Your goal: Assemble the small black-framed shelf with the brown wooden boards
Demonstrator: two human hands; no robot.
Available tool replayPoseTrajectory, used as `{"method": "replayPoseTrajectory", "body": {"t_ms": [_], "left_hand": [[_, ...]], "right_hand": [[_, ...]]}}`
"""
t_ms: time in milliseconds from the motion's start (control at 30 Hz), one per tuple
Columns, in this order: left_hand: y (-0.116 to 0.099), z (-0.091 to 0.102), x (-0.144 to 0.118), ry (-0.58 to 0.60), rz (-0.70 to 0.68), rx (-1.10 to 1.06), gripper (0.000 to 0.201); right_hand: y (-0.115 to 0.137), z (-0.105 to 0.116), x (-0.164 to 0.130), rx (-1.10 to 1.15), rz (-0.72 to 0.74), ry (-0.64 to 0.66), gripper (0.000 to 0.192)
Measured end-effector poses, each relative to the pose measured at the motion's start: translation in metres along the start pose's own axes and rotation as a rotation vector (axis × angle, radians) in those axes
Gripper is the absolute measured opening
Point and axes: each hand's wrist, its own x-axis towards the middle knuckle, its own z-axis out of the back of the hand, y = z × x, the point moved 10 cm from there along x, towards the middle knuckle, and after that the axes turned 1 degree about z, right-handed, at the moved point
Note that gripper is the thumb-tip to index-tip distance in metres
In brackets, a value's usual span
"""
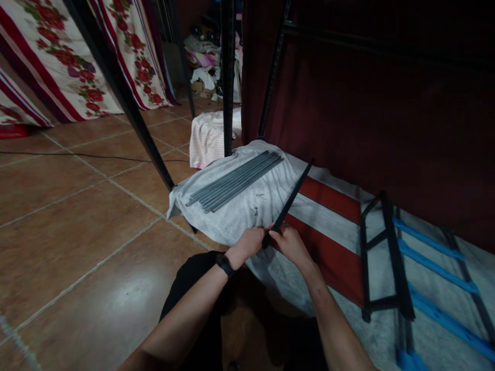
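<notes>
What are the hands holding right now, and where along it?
Both hands, left hand and right hand, grip the near end of a long black bar, which slants away over the grey towel.

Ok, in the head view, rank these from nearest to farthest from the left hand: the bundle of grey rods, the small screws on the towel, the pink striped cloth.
From the left hand:
1. Small screws, just beyond the hand on the grey towel.
2. Bundle of grey rods, farther up the towel, lying diagonally.
3. Pink striped cloth, past the towel's far edge, on the tiled floor.
</notes>
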Motion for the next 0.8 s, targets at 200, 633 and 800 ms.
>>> {"method": "replayPoseTrajectory", "body": {"t_ms": [200,633,800], "left_hand": [[0.022,-0.006,0.010,0.063,0.173,-0.233,0.022],[0.038,-0.020,0.017,0.111,0.254,-0.669,0.016],[0.039,-0.022,0.016,0.146,0.293,-0.676,0.015]], "right_hand": [[0.000,0.001,0.001,0.009,-0.012,0.006,0.020],[0.009,0.007,0.002,0.003,0.007,0.009,0.017],[0.011,0.007,0.002,-0.018,0.000,0.018,0.015]]}}
